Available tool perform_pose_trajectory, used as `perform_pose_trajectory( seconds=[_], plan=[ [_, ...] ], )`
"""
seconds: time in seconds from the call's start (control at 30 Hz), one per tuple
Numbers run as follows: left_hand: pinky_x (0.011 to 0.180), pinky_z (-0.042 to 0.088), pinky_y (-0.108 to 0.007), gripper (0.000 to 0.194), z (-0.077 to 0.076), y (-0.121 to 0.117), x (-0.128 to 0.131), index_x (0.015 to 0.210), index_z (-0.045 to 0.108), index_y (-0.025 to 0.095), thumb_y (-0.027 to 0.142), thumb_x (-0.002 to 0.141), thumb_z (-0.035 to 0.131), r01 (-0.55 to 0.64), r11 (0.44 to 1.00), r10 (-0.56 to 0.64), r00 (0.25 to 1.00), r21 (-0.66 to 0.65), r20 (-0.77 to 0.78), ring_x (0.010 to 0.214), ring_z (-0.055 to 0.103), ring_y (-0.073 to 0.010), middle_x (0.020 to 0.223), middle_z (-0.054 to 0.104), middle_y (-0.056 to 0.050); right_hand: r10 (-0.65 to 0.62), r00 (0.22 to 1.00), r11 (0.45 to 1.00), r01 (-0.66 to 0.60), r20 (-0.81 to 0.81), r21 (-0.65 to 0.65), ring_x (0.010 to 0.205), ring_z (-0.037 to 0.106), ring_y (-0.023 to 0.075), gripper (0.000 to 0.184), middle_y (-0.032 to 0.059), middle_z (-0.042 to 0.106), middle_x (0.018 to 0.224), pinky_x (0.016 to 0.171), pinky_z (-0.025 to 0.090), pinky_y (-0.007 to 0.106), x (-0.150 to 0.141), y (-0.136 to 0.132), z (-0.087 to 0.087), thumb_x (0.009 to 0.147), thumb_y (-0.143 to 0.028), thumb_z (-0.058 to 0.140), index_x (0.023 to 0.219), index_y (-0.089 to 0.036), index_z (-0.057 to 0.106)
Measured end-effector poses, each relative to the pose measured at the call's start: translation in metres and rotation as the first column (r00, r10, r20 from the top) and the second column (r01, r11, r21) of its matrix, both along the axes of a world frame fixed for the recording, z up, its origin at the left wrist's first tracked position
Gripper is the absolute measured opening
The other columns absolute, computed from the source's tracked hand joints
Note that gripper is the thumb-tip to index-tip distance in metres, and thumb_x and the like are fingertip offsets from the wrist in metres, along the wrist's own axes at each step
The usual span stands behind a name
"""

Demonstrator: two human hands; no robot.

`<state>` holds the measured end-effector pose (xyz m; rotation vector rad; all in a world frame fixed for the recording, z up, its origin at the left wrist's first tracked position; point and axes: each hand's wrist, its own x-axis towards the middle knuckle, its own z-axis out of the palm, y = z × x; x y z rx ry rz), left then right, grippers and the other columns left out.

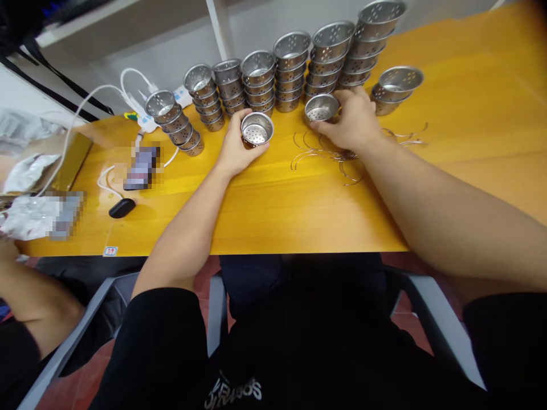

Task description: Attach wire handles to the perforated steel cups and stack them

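Note:
My left hand (236,145) is wrapped round a small perforated metal cup (257,130), its open mouth facing up. A second perforated metal cup (320,108) is gripped between the thumb and fingers of my right hand (352,119). Under and beside my right wrist lie several thin curved wires (314,152), partly hidden by the arm. Behind both hands, nested stacks of the same cups stand in a row, among them a middle stack (290,74) and a tall one (331,57). A short stack (395,88) stands right of my right hand.
The yellow table (290,222) ends at a front edge near my lap. To the left are a phone (142,168), a black oval object (122,208), white cables and a power strip (149,122). Plastic bags (32,216) lie far left, near another person's arm (38,290).

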<state>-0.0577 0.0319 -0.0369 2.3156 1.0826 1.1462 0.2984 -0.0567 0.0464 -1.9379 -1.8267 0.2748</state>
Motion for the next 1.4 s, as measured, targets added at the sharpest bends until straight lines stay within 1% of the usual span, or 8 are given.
perform_pose_trajectory(
  seconds=[0.17,0.3,0.5,0.6,0.7,0.83,1.07,1.4],
  plan=[
    [0.163,0.049,-0.069,0.115,0.0,-0.001,0.0,0.181,0.051,0.03,0.058,0.09,0.116,0.024,1.0,-0.024,1.0,-0.001,-0.009,0.181,0.068,-0.0471,0.185,0.071,-0.021,0.022,0.999,1.0,-0.022,0.029,0.01,0.182,0.058,0.0518,0.079,0.0328,0.064,0.184,0.153,0.045,0.066,0.006,-0.005,0.006,0.12,-0.045,0.096,0.182,-0.007,0.066],
    [0.161,0.051,-0.069,0.112,0.001,-0.002,0.001,0.181,0.052,0.032,0.06,0.092,0.114,0.034,0.999,-0.034,0.999,-0.02,-0.026,0.18,0.069,-0.0466,0.186,0.071,-0.02,0.009,0.997,0.996,-0.016,0.073,0.089,0.164,0.074,0.0477,0.067,0.0291,0.071,0.177,0.139,0.062,0.061,0.028,-0.015,0.026,0.12,-0.047,0.086,0.175,-0.014,0.069],
    [0.163,0.047,-0.069,0.107,0.003,-0.005,0.002,0.181,0.054,0.032,0.057,0.095,0.112,0.033,0.999,-0.035,0.998,-0.027,-0.059,0.181,0.068,-0.046,0.187,0.069,-0.02,0.14,0.928,0.924,0.003,0.346,-0.383,0.141,0.086,0.0568,0.068,0.0345,0.089,0.149,0.112,0.07,0.067,0.05,-0.017,0.05,0.123,-0.072,0.075,0.151,-0.011,0.089],
    [0.163,0.049,-0.067,0.106,0.005,-0.008,0.003,0.182,0.053,0.03,0.056,0.096,0.11,0.033,0.999,-0.035,0.997,-0.037,-0.072,0.182,0.067,-0.0456,0.188,0.069,-0.021,0.271,0.88,0.873,-0.054,0.39,-0.484,0.11,0.088,0.0477,0.057,0.0283,0.091,0.122,0.09,0.067,0.056,0.051,-0.014,0.048,0.121,-0.072,0.081,0.12,-0.016,0.092],
    [0.163,0.048,-0.067,0.106,0.007,-0.011,0.003,0.182,0.054,0.03,0.061,0.097,0.109,0.028,0.999,-0.031,0.997,-0.045,-0.076,0.181,0.067,-0.0457,0.188,0.069,-0.02,0.336,0.868,0.867,-0.132,0.367,-0.48,0.093,0.081,0.0363,0.032,0.0178,0.09,0.112,0.081,0.06,0.048,0.049,-0.013,0.043,0.116,-0.054,0.088,0.113,-0.022,0.087],
    [0.161,0.051,-0.069,0.106,0.005,-0.01,0.005,0.179,0.056,0.031,0.069,0.096,0.109,0.012,0.999,-0.015,0.998,-0.051,-0.056,0.179,0.069,-0.0468,0.185,0.071,-0.02,0.358,0.869,0.895,-0.214,0.343,-0.391,0.088,0.079,0.0319,0.009,0.0097,0.092,0.107,0.083,0.06,0.047,0.044,-0.013,0.031,0.112,-0.035,0.086,0.116,-0.027,0.088],
    [0.157,0.055,-0.073,0.104,0.008,-0.011,0.009,0.169,0.066,0.034,0.074,0.086,0.115,0.014,0.998,-0.014,1.0,-0.067,0.011,0.17,0.076,-0.0471,0.176,0.079,-0.018,0.403,0.879,0.903,-0.337,0.255,-0.267,0.09,0.084,0.0365,0.041,0.0106,0.094,0.109,0.09,0.069,0.054,0.038,-0.009,0.017,0.097,-0.018,0.088,0.137,-0.027,0.09],
    [0.159,0.054,-0.075,0.105,0.014,-0.016,0.011,0.169,0.066,0.034,0.068,0.084,0.116,0.01,0.997,-0.01,1.0,-0.08,-0.003,0.172,0.076,-0.0479,0.178,0.079,-0.019,0.408,0.899,0.91,-0.384,0.163,-0.159,0.109,0.089,0.0396,0.017,0.0149,0.097,0.121,0.114,0.072,0.062,0.035,-0.017,0.025,0.102,-0.012,0.089,0.115,-0.022,0.094]
  ],
)
